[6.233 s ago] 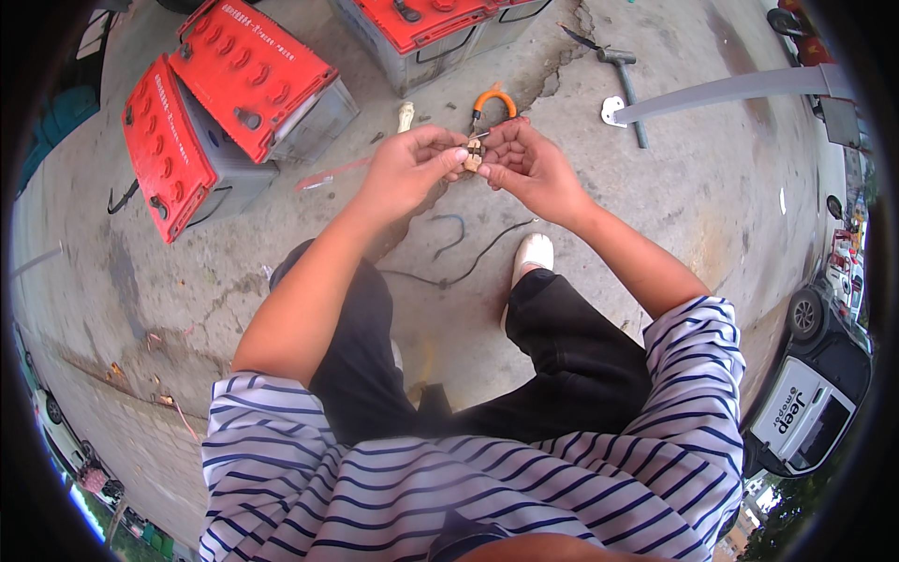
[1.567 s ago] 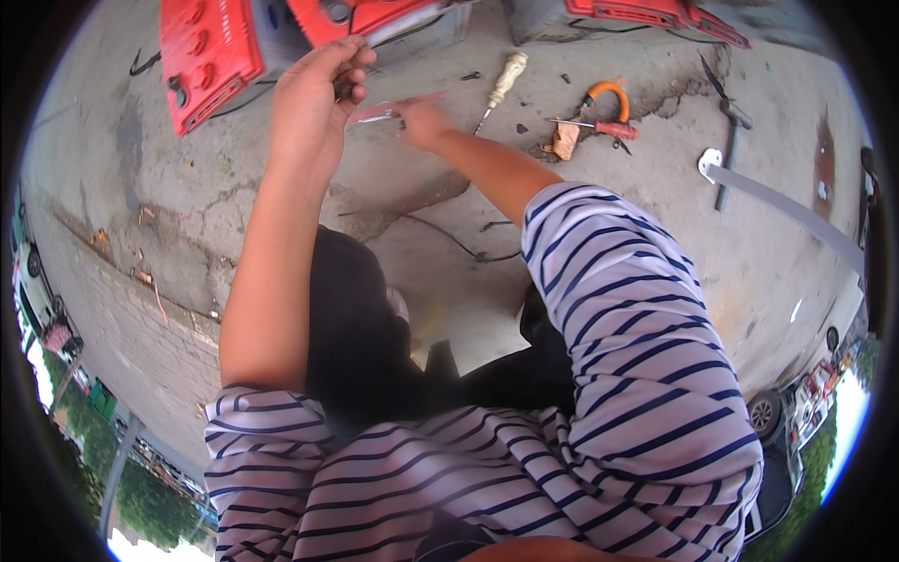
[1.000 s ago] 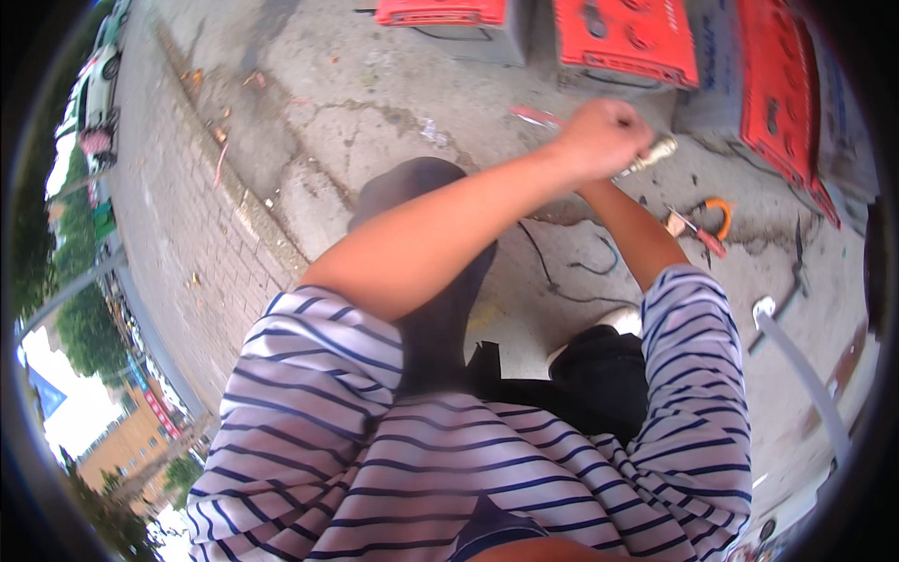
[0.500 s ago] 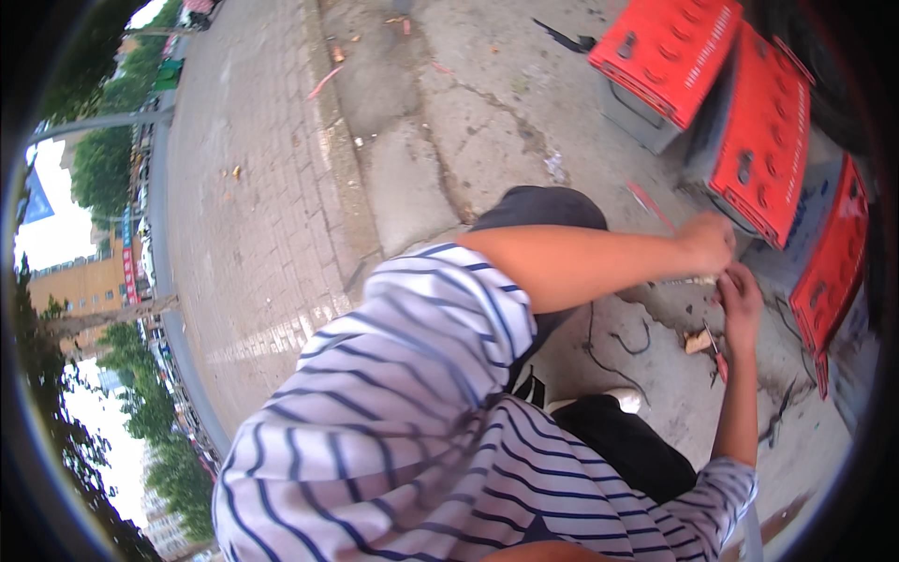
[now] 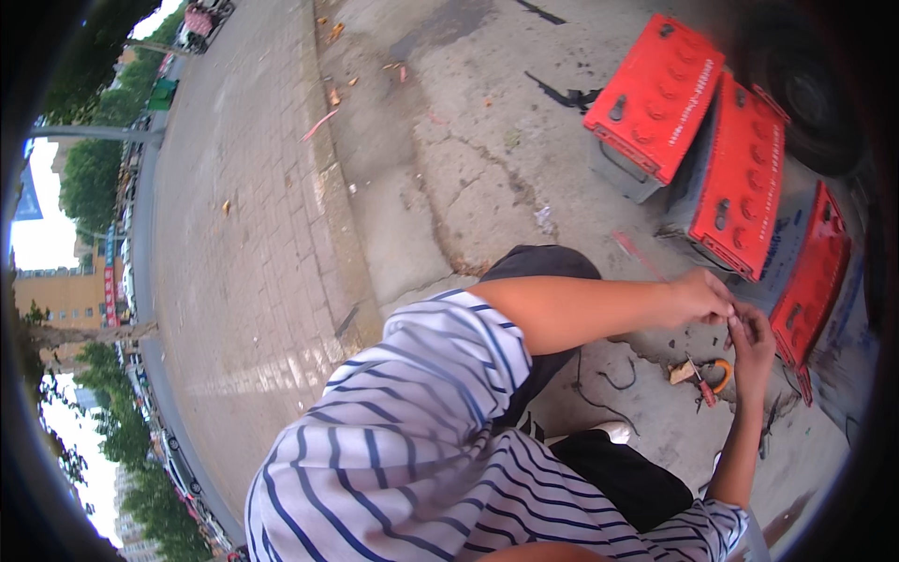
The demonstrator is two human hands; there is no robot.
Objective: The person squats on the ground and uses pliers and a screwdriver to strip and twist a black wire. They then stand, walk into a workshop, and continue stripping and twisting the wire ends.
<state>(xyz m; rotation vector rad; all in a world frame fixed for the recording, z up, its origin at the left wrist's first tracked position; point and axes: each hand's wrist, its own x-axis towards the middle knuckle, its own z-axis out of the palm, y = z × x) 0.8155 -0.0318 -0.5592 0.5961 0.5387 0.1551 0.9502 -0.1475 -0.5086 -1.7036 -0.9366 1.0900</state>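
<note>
My left hand (image 5: 698, 298) is closed, its fingertips meeting those of my right hand (image 5: 750, 342) just in front of the red-topped batteries (image 5: 735, 192). My right hand's fingers are curled and pinched too; what either holds is too small to make out. On the concrete just left of my right hand lie a small tan piece (image 5: 681, 373), an orange hook-shaped handle (image 5: 724, 377) and a red-handled screwdriver (image 5: 708, 398). A pinkish strip (image 5: 629, 247) lies beside the batteries, and black cable (image 5: 613, 407) lies below my left forearm.
Batteries (image 5: 654, 98) stand in a row at the right, near a dark tyre (image 5: 803, 98). A kerb (image 5: 330, 187) separates brick paving (image 5: 243, 215) from cracked concrete. My bent knee (image 5: 534, 258) is under my left arm. Trees, a road and parked vehicles (image 5: 201, 28) are at the far left.
Over the last seconds my view has swung left toward the paving. My hands left the tools and came together by the batteries. Since half a second ago they appear slightly lower in view.
</note>
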